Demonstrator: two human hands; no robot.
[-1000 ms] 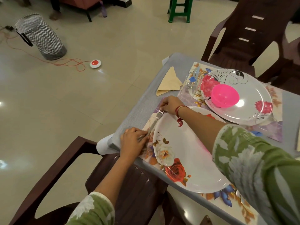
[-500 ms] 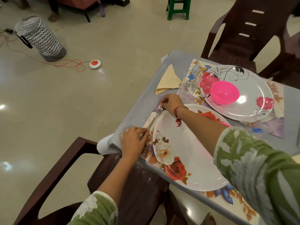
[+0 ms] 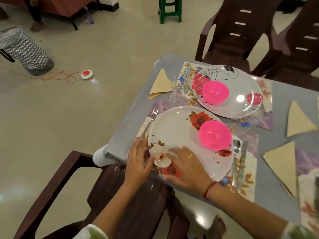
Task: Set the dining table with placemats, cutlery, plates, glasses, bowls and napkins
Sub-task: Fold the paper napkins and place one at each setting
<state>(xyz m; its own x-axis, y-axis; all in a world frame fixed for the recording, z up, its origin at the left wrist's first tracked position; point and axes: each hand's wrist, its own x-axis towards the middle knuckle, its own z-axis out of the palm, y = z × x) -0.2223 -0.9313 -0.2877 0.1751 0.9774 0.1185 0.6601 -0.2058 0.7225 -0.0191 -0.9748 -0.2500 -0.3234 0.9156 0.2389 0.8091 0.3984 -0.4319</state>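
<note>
The grey surface (image 3: 131, 121) holds two big round white plates with painted flowers. The near plate with red roses (image 3: 179, 133) has a shiny pink plastic bowl (image 3: 214, 135) sitting in it. The far plate (image 3: 241, 80) has a second pink bowl (image 3: 215, 91). Both hands are spread out with straight fingers. The right hand (image 3: 186, 163), blurry, lies flat on the near plate's front part. The left hand (image 3: 138, 157) touches its left rim, by the handle of a thin metal fork (image 3: 150, 121). A metal spoon (image 3: 236, 145) and knife (image 3: 243, 152) lie just right of that plate.
</note>
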